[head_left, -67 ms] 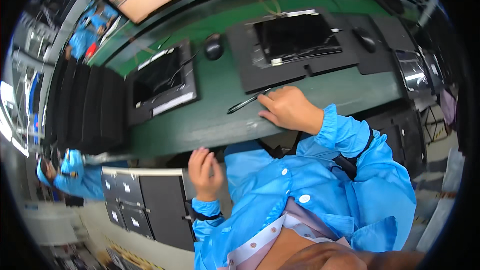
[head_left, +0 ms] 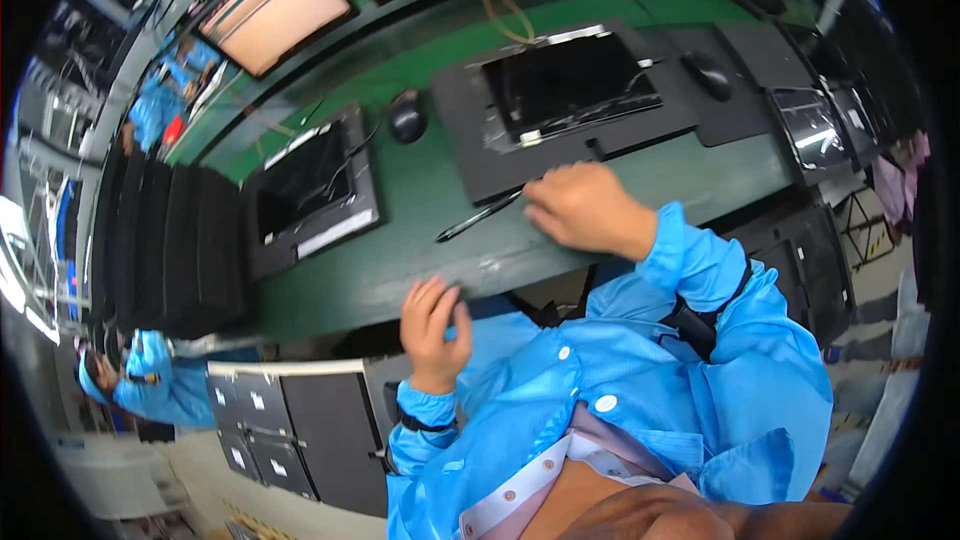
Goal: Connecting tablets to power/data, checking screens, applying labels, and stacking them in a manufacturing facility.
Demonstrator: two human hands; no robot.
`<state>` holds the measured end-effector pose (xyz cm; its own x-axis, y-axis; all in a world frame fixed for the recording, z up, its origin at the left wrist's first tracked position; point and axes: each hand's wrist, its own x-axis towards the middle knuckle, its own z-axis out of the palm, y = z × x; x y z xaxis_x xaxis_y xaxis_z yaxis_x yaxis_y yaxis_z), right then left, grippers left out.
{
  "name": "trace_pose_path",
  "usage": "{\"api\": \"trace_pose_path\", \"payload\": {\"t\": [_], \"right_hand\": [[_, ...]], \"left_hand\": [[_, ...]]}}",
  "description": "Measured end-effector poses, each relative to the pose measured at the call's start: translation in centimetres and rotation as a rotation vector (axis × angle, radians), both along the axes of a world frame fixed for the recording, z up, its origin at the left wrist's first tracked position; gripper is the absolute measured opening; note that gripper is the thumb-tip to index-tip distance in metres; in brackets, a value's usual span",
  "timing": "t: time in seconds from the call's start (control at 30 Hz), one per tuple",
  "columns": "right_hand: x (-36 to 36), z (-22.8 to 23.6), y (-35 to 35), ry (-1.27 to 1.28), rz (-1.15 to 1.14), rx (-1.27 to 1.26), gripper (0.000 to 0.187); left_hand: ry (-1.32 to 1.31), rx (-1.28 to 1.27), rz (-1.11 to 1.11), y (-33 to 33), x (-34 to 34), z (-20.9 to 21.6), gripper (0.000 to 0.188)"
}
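Note:
My right hand (head_left: 588, 210) is over the front part of the green table (head_left: 400, 265), its fingers curled in and nothing showing in them. A slim black pen (head_left: 478, 217) lies slantwise on the tabletop, its upper end close by those fingertips. My left hand (head_left: 436, 335) is raised at the table's front edge, empty, with the thumb apart from the fingers. Beyond the right hand, a dark screen panel (head_left: 570, 85) rests on a black foam pad (head_left: 462, 155). To the left, a smaller dark panel (head_left: 305, 183) lies on another black pad.
A black mouse (head_left: 407, 116) sits between the pads, and a second mouse (head_left: 707, 75) at right. Black foam slabs (head_left: 180, 240) stand stacked at the left end. Two monitors (head_left: 277, 8) line the back. Dark-fronted drawers (head_left: 330, 430) are below left; a co-worker in blue (head_left: 150, 380) is beyond.
The view has shifted slightly. My right hand has moved right, away from the pen, which stays on the table. My left hand has risen a little and moved right.

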<state>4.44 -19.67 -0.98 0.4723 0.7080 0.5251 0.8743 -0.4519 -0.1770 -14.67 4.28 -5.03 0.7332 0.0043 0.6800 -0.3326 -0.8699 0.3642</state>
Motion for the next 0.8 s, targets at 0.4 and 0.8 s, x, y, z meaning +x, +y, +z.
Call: {"api": "trace_pose_path", "payload": {"t": [0.4, 0.8], "right_hand": [[20.0, 1.9, -17.4, 0.202, -0.135, -0.191, 0.022], [18.0, 12.1, -15.5, 0.291, -0.103, -0.119, 0.031]], "left_hand": [[0.288, 0.243, -0.218, -13.2, 23.3, 2.5, 0.069], [-0.207, 0.19, -0.138, -12.9, 24.6, 3.4, 0.058]]}}
